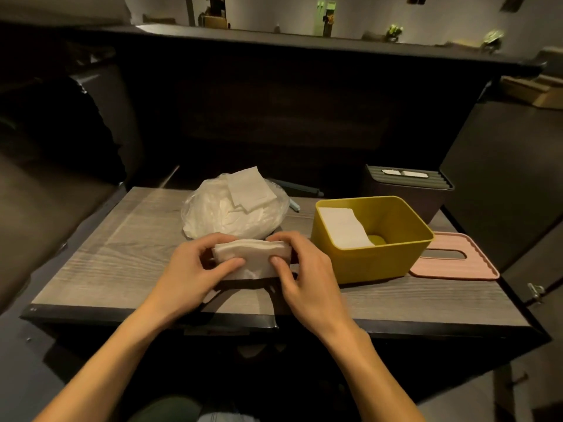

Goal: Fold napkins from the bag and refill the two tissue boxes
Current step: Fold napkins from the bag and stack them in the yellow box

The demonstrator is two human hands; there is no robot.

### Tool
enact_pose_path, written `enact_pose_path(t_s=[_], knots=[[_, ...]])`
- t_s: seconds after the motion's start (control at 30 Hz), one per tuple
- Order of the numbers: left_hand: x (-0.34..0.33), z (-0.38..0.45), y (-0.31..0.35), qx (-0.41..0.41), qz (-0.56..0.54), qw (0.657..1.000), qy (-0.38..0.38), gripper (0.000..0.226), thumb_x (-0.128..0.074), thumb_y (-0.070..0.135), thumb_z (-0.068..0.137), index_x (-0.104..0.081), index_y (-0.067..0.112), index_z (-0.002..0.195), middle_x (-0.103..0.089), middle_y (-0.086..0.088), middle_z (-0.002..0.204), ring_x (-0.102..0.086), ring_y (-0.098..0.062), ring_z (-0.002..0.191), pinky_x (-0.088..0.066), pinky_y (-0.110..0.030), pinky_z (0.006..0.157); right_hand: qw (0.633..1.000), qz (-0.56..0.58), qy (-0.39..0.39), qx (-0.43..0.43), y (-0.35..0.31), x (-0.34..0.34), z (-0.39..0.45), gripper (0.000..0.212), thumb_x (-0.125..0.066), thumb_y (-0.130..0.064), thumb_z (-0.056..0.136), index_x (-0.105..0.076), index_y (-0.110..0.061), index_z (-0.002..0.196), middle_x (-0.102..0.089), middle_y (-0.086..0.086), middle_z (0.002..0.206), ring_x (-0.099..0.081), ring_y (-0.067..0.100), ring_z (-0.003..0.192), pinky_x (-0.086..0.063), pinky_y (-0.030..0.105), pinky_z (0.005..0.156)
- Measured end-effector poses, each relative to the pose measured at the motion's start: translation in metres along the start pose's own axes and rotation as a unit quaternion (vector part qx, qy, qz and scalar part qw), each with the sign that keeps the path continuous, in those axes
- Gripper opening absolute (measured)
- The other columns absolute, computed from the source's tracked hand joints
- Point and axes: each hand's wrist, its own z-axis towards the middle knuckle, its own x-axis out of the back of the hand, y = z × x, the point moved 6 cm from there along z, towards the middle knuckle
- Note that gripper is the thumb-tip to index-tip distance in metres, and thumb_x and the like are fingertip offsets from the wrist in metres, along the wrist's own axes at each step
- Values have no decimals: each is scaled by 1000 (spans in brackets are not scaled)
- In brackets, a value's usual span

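Both my hands, left hand (195,263) and right hand (300,266), have fingers clamped on the soft, limp napkin (251,257) over the near desk (100,257), so I'd pinch its folded ends, yellow box (380,260) just right.

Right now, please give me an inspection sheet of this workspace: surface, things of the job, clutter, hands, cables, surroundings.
Surface: grey wood-grain table, dim light.
Job's things: plastic bag of napkins, loose napkins on top; yellow box open, some napkins inside; pink lid lying beside it; dark box behind, lid on.
Clutter: a pen-like object behind the bag.
Hands: left hand and right hand both hold a folded napkin.
Cables: nothing seen.
Surroundings: dark sofa to the left, dark partition behind.
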Motion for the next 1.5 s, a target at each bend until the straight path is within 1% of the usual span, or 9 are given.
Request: enact_pose_path(t_s=[0.23, 0.5, 0.63, 0.8, 0.97, 1.1, 1.2, 1.33, 1.5], knots=[[9, 31, 59, -49, -35, 998, -20, 21, -74, 22, 87, -71, 33, 105, -71, 18, 102, -68, -7, 99, -59, -24, 80, 994, -80, -13, 72, -45, 50, 30, 31, -63, -29, 102, -56, -34, 132, -53, -24, 118, -53, -7, 106, -55, 18, 90], [-39, 73, 103, -103, -1, 993, -66, 22, -73, 21, 92, -67, 30, 111, -69, 8, 105, -67, 0, 100, -59, -20, 82, 986, -149, 46, 55, -30, 122, 39, 22, -67, -25, 100, -63, -29, 122, -61, -17, 111, -55, -5, 98, -49, 10, 81], [-63, 98, 125, -99, -17, 992, -75, 47, -72, 15, 92, -55, 22, 135, -64, 12, 107, -64, 14, 92, -53, -7, 75, 980, -186, 61, 24, -17, 151, 38, 18, -69, -23, 99, -65, -24, 117, -63, -10, 108, -61, 8, 99, -60, 25, 83], [-82, 131, 147, -89, 17, 990, -109, 68, -71, 21, 95, -39, 22, 155, -63, 10, 113, -64, -4, 102, -54, -15, 74, 981, -175, 75, -19, -9, 174, 35, 29, -65, -22, 101, -52, -26, 126, -61, -8, 108, -65, 10, 90, -59, 21, 68], [-105, 152, 152, -90, 150, 966, -190, 67, -69, 23, 98, -37, 22, 157, -63, 2, 124, -63, -12, 108, -50, -22, 86, 976, -202, 27, -82, 3, 161, 29, 30, -58, -29, 103, -45, -34, 129, -67, 0, 101, -68, 15, 75, -63, 37, 67], [-128, 148, 138, -120, 269, 933, -207, 60, -68, 24, 98, -43, 22, 153, -63, -4, 134, -62, -15, 113, -51, -27, 94, 963, -244, -24, -112, 13, 141, 20, 25, -55, -32, 105, -53, -32, 130, -60, -3, 105, -59, 10, 80, -46, 25, 64], [-134, 142, 134, -159, 314, 919, -178, 50, -68, 24, 98, -54, 19, 145, -59, 2, 122, -56, -8, 103, -48, -21, 88, 962, -241, -42, -123, 20, 132, 15, 24, -53, -36, 106, -55, -34, 130, -65, -3, 114, -62, 18, 100, -56, 37, 86], [-136, 137, 126, -181, 362, 898, -173, 38, -69, 26, 97, -66, 15, 133, -49, 6, 118, -49, -7, 98, -37, -13, 68, 950, -268, -81, -135, 30, 129, 18, 24, -46, -40, 108, -56, -38, 129, -67, -2, 120, -60, 22, 116, -39, 49, 111], [-124, 135, 144, -229, 345, 900, -133, 27, -67, 18, 98, -71, 14, 124, -60, 2, 123, -57, -8, 103, -45, -18, 87, 961, -266, -26, -74, 17, 144, 18, 30, -39, -35, 109, -60, -36, 131, -52, -5, 136, -44, 14, 130, -23, 42, 110]])
